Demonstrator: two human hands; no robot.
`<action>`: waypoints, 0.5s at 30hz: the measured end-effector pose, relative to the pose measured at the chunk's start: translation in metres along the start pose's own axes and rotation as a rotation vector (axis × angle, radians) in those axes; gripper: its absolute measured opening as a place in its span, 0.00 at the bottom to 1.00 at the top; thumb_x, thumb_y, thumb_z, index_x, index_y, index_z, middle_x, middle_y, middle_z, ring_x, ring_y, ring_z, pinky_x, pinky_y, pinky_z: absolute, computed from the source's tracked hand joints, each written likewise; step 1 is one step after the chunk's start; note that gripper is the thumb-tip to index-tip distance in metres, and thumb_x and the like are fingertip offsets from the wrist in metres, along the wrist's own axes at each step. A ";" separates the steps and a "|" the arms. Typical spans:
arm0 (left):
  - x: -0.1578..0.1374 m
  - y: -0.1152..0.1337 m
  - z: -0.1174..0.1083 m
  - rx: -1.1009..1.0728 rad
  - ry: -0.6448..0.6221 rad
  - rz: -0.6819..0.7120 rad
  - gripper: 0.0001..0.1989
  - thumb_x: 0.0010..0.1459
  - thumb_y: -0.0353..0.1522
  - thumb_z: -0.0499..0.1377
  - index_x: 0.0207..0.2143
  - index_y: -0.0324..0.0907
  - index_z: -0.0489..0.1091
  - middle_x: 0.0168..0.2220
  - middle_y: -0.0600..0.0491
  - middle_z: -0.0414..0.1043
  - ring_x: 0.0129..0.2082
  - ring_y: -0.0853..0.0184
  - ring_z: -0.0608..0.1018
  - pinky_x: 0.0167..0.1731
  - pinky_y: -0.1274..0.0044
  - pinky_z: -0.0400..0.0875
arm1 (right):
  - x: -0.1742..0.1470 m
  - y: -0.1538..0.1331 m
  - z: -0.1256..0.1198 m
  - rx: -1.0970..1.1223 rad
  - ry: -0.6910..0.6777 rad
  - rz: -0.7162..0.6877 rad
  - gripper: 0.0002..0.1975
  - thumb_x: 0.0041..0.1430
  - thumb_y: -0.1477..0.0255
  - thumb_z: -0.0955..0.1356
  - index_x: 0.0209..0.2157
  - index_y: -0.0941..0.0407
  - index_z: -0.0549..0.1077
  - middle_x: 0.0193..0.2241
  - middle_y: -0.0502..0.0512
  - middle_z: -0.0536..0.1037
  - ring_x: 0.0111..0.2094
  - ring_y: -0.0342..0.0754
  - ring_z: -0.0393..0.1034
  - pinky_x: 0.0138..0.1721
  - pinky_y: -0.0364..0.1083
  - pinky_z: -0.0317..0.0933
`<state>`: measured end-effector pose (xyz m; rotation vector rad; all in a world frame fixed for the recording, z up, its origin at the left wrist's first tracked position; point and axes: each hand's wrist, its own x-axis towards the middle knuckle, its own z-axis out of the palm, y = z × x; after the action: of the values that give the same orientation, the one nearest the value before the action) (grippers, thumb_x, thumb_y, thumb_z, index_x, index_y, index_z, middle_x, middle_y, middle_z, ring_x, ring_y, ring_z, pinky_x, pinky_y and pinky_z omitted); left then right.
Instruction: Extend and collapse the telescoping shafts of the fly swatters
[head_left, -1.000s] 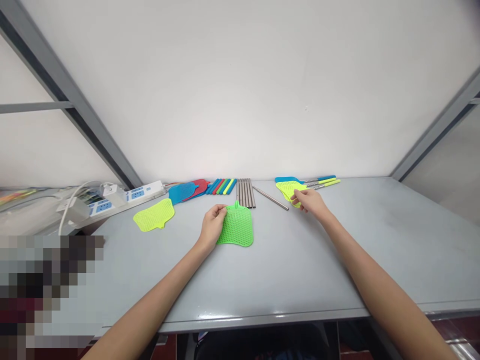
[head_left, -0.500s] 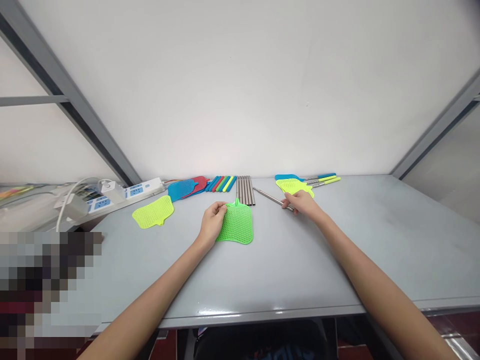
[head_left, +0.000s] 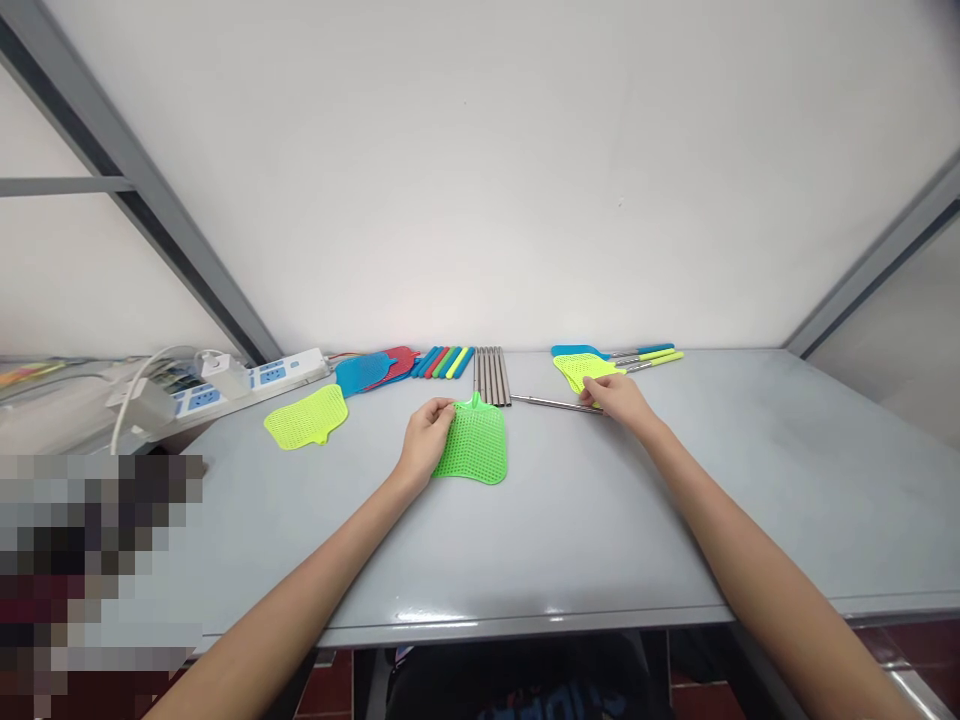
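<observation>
My left hand (head_left: 426, 438) pinches the left edge of a green mesh fly swatter head (head_left: 478, 446), whose narrow neck points to the back wall. Right of it, my right hand (head_left: 621, 397) is closed on the right end of a thin metal rod (head_left: 556, 403), which lies roughly level and points left. Just behind the green head is a row of several metal tubes (head_left: 493, 376). Beside them lie several coloured handle grips (head_left: 444, 362). Fly swatters with yellow heads (head_left: 574, 369) and a blue head (head_left: 576, 351) are partly behind my right hand.
On the left lie a loose yellow swatter head (head_left: 306, 417), blue heads (head_left: 363, 372) and a red one (head_left: 403, 360). A white power strip (head_left: 294, 366) with plugs and cables runs along the table's left side. The white wall (head_left: 480, 200) closes off the back.
My right hand has moved slightly right and up with the metal rod, which has swung from slanting to nearly level. The left hand keeps its hold on the green head.
</observation>
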<state>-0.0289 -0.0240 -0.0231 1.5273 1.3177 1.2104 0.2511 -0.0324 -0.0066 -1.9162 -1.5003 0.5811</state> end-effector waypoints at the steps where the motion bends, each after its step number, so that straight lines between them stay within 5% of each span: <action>1: 0.000 0.000 0.000 0.000 0.000 0.000 0.09 0.47 0.35 0.52 0.28 0.40 0.68 0.25 0.55 0.67 0.26 0.70 0.68 0.28 0.79 0.59 | 0.000 -0.001 0.001 -0.005 -0.004 -0.019 0.17 0.49 0.64 0.59 0.22 0.59 0.74 0.24 0.55 0.76 0.25 0.44 0.66 0.25 0.40 0.56; 8: -0.001 0.000 0.000 0.003 -0.009 -0.002 0.09 0.47 0.36 0.52 0.28 0.40 0.67 0.24 0.56 0.67 0.25 0.69 0.67 0.27 0.79 0.59 | -0.005 -0.004 0.003 -0.054 -0.080 -0.133 0.17 0.47 0.60 0.61 0.20 0.58 0.71 0.20 0.51 0.71 0.23 0.43 0.61 0.22 0.40 0.50; 15: -0.001 0.001 0.000 0.014 -0.007 -0.001 0.10 0.47 0.36 0.52 0.28 0.40 0.68 0.25 0.56 0.67 0.26 0.69 0.67 0.28 0.79 0.58 | -0.006 -0.003 0.009 -0.063 -0.179 -0.197 0.17 0.38 0.59 0.67 0.29 0.55 0.69 0.20 0.47 0.66 0.22 0.41 0.58 0.21 0.39 0.50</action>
<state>-0.0284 -0.0249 -0.0224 1.5396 1.3247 1.1964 0.2410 -0.0357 -0.0112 -1.7734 -1.8159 0.6359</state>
